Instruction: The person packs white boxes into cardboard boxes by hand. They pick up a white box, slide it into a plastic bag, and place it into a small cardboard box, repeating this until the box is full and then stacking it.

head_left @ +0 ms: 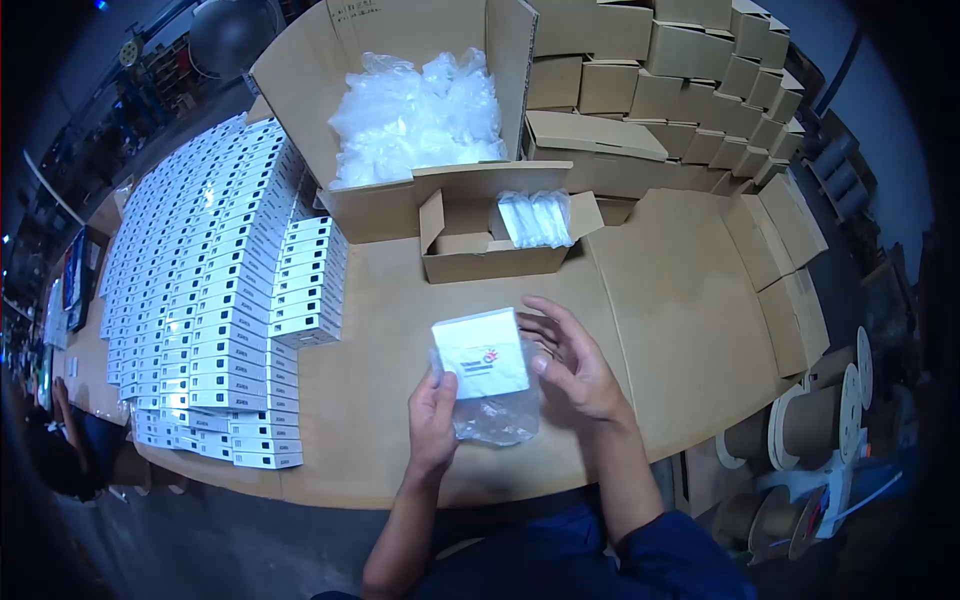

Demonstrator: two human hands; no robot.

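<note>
A small white box (pixel 482 345) with a printed logo sits part way inside a clear plastic bag (pixel 498 420), above the table in front of me. My left hand (pixel 434 420) grips the box and bag at the left edge, thumb on the front. My right hand (pixel 578 365) is at the other side, fingers apart and curved, thumb tip right by the edge of the bag. Beyond them stands an open cardboard carton (pixel 490 264) with several bagged white boxes (pixel 537 219) at its right end.
Tall stacks of white boxes (pixel 215 290) fill the table's left side. A large carton (pixel 375 215) of clear plastic bags (pixel 420 115) stands at the back. Brown cartons (pixel 690 95) are piled behind to the right. Spools (pixel 815 415) stand off the right edge. Another person's arm (pixel 65 405) shows far left.
</note>
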